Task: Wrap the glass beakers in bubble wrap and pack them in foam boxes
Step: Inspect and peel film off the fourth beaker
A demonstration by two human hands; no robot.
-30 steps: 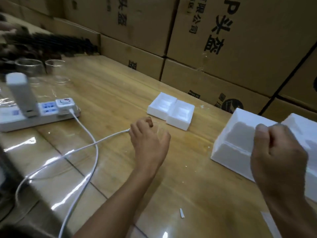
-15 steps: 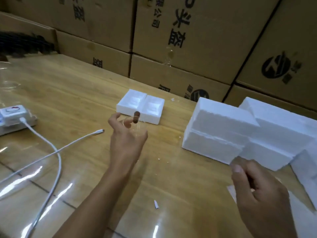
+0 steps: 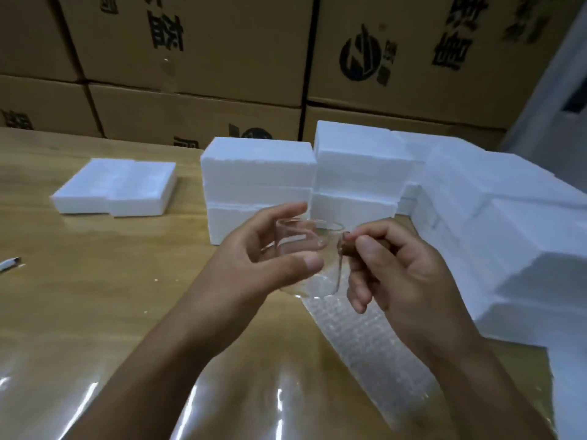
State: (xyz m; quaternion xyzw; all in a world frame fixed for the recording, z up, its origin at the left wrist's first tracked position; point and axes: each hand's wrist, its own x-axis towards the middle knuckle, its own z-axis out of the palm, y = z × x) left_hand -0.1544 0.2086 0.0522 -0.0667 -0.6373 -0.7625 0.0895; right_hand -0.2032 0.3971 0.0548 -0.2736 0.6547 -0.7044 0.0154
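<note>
Glassware, single item: glass beaker (image 3: 317, 236), clear, thin-walled, cylindrical, rim upward, held in the air above the middle of the table (image 3: 95, 281). Its walls are so transparent that only the rim and edges read plainly.

Left hand (image 3: 254, 258): grip clamped round the beaker, thumb across the near wall, fingers curled behind the far wall.

Right hand (image 3: 406, 274): grip closed in a pinch, thumb and forefinger on a brown piece (image 3: 344, 249), small and matt, sitting against the beaker's right side. Whether it is fixed to the glass cannot be told.

Bubble wrap (image 3: 359, 338): clear sheet, regular round cells, lying flat on the table under the hands and running toward the near edge. Its outline is faint, and the right forearm partly covers it.

Foam boxes (image 3: 257, 173): white, blocky, grainy-surfaced, with seam lines, stacked along the far edge and piled toward the right edge, where the frame cuts them off.

Foam tray (image 3: 117, 185): white, low, flat, in two joined halves, near the far-left corner.

Table: wood-grain top under a glossy clear cover with bright reflections.

Cable end (image 3: 9, 263): white with a dark tip, at the left edge, mostly out of frame.

Cardboard cartons (image 3: 206, 58): brown, printed in black, stacked beyond the far edge. The print is blurred.
</note>
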